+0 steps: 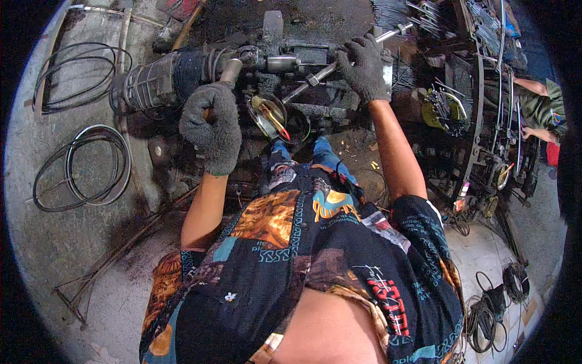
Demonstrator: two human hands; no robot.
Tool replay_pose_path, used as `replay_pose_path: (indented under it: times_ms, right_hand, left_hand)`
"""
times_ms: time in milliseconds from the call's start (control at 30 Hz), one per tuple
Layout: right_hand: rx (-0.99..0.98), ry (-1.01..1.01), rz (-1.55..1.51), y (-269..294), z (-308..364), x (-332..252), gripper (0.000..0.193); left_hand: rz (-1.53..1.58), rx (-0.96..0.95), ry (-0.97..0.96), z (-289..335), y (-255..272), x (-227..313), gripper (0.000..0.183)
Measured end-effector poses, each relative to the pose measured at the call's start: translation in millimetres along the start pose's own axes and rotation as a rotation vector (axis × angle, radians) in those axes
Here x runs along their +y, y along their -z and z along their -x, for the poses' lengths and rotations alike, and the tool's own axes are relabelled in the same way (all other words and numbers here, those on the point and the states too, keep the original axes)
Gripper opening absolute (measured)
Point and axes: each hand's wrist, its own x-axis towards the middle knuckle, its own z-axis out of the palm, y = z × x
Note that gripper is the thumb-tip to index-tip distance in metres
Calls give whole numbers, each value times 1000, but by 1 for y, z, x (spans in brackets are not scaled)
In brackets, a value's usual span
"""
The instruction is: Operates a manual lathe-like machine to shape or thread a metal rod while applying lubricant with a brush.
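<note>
Diagonally, metal rod [328, 72], through right hand [365, 68]

Head-worn fisheye, looking steeply down, wearer's shirt [279, 279] close below

Long collared steel rod [327, 71], slanted; shorter cylindrical metal piece [231, 70], tilted, left of rod.

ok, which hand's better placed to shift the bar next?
Right, I'd say. The right hand is wrapped over the bar, with bar showing on both sides of it. The left hand is closed around a metal tool, apart from the bar.
</note>
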Motion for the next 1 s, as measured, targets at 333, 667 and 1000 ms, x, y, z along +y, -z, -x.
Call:
replay_pose_path:
  times_ms: [333, 667, 1000]
  right_hand:
    - [17, -2, 51, -2, 5, 2, 29]
    - [-46, -90, -15, -2, 7, 10, 29]
    - [-29, -90, 26, 0, 6, 18, 37]
  left_hand:
    - [-21, -1, 7, 0, 3, -7, 4]
    - [-56, -31, -39, -2, 3, 1, 2]
    - [-185, -22, -227, -6, 3, 0, 1]
